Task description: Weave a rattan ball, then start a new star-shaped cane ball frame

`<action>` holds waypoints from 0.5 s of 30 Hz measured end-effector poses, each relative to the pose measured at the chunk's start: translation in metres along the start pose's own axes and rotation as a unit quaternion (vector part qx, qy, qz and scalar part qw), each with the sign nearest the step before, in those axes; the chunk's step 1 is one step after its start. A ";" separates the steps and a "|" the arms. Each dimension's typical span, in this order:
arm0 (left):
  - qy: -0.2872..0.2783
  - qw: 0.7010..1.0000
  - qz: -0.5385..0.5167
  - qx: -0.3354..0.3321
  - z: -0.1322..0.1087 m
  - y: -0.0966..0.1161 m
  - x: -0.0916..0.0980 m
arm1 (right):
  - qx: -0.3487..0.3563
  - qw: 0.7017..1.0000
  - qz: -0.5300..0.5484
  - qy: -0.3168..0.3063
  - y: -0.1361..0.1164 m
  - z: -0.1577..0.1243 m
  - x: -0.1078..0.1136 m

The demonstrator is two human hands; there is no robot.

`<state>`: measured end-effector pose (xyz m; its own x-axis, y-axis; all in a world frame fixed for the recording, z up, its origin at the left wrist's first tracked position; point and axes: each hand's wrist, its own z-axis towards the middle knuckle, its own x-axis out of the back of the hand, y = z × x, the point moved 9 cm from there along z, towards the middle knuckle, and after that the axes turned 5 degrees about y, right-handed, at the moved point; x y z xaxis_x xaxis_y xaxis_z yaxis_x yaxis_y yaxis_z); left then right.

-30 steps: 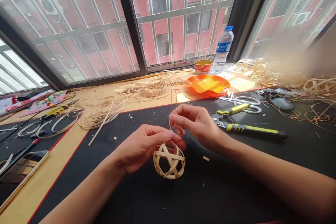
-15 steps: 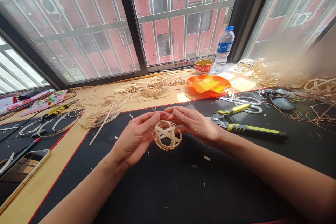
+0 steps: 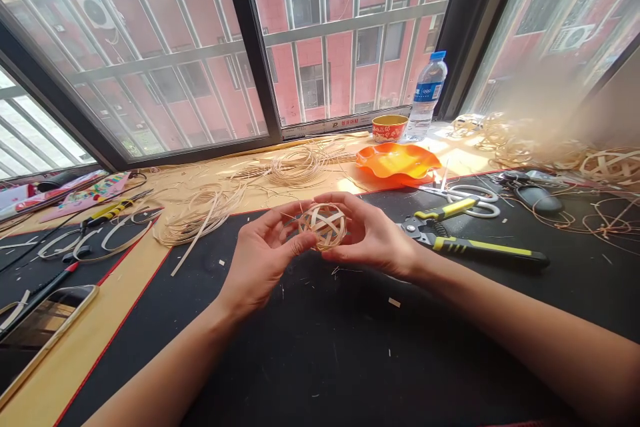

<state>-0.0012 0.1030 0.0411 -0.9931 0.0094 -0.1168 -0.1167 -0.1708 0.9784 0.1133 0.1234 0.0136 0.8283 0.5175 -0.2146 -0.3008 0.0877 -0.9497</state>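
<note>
Between my two hands is a small woven ball (image 3: 327,221) of pale flat strips, with open gaps in the weave. My left hand (image 3: 265,247) grips its left side, the thumb pressed on the near face and the fingers curled behind. From the right, my right hand (image 3: 375,233) closes round the ball, thumb below and index finger over the top. The ball is held above the black mat (image 3: 350,360). Parts of the fingers behind it are hidden.
Yellow-black pliers (image 3: 480,247) and white-handled scissors (image 3: 473,197) lie to the right. Behind stand an orange dish (image 3: 397,160), a red tin (image 3: 389,128) and a water bottle (image 3: 427,97). Coiled strips (image 3: 200,213) lie left, near a phone (image 3: 40,333).
The ball has moved up and turned within my hands. My left thumb has come down onto its near face, and my right thumb has shifted from its top to underneath.
</note>
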 end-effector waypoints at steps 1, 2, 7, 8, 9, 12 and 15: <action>0.006 1.000 0.016 -0.014 0.000 0.001 0.002 | 0.016 1.000 -0.012 -0.001 -0.002 0.000 0.000; 0.012 0.999 0.033 -0.029 0.000 0.003 0.003 | 0.032 0.999 -0.032 -0.003 -0.004 -0.001 0.000; -0.013 0.995 0.074 -0.061 -0.001 0.009 -0.002 | 0.098 0.977 -0.189 0.016 -0.013 -0.005 -0.002; -0.016 0.995 0.081 -0.062 -0.001 0.009 -0.003 | 0.109 0.971 -0.212 0.024 -0.015 -0.005 -0.002; -0.013 0.994 0.092 -0.064 -0.002 0.009 -0.002 | 0.121 0.965 -0.228 0.033 -0.017 -0.006 -0.002; 0.009 0.987 0.143 -0.077 -0.004 0.012 0.000 | 0.149 0.952 -0.261 0.065 -0.021 -0.007 0.002; 0.013 0.973 0.206 -0.099 -0.007 0.014 0.000 | 0.163 0.938 -0.296 0.075 -0.024 -0.009 0.002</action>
<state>-0.0027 0.0940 0.0540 -0.9542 -0.1246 0.2719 0.2985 -0.3413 0.8913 0.1259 0.1144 0.0336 0.9457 0.1721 0.2757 0.1252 0.5900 -0.7977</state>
